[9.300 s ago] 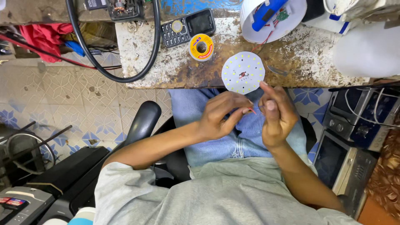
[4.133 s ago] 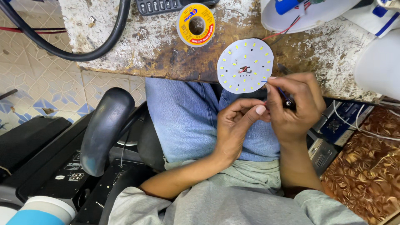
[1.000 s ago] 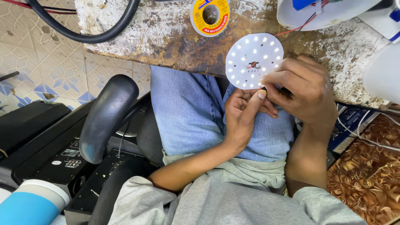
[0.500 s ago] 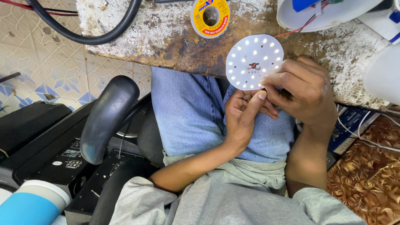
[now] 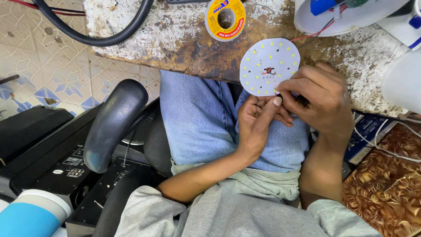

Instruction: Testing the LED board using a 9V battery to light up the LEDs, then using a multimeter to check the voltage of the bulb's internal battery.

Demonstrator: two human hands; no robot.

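— What do the hands hold?

— A flat round white board dotted with small yellow squares. It overhangs the near edge of the table, a rough, chipped slab, whitish and rusty brown. The left hand is under the disc's lower rim, fingers curled, grip clenched on that rim. The right hand pinches the same rim from the right, around something small and dark; what it is, I cannot tell.

— And around them?

— A yellow ring-shaped solder spool lies flat further back on the table. A thick black cable curves across the far left corner. A smooth white bowl-shaped shell sits at the far right.
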